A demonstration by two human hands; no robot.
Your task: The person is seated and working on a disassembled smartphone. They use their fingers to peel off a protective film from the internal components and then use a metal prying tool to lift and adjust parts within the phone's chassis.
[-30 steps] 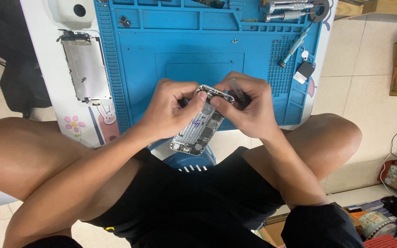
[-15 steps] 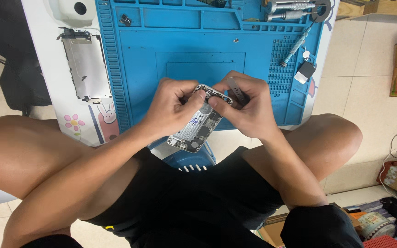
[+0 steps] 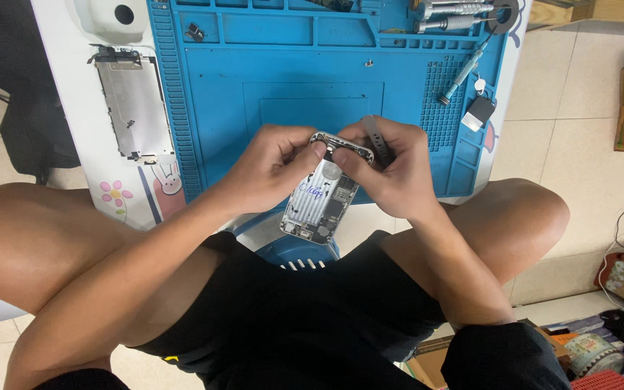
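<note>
While both hands met over the near edge of the blue work mat [image 3: 290,79], the opened phone body [image 3: 324,191] hung between them, its upper end pinched and its lower end tilted down toward the lap, unsupported above the blue stool [image 3: 294,253]. The left hand [image 3: 265,170] was curled closed on the upper left corner of the phone body, thumb laid across its top edge. The right hand [image 3: 391,170] was closed on the upper right corner, thumb pressed onto the exposed insides near the top, and a grey tool handle [image 3: 377,137] stood up from between its fingers; whether its tip touched the board was hidden, and it may only have been parked in the grip. At the left edge of the white table [image 3: 59,94], beside the mat, lay the detached screen panel [image 3: 135,108], face down with its metal backing up. A screwdriver [image 3: 462,72] lay slanted near the mat's right edge, with a small dark part [image 3: 479,112] just beside it and more metal tools [image 3: 453,14] in the tray at the far right corner. The main risk, as I judged it, was the grip itself: held only by its top, the phone body could pivot or slip and fall past the mat's edge. Thumb pressure on bare components could also strain a connector, and any loosened screw would drop to the floor rather than onto the mat.
</note>
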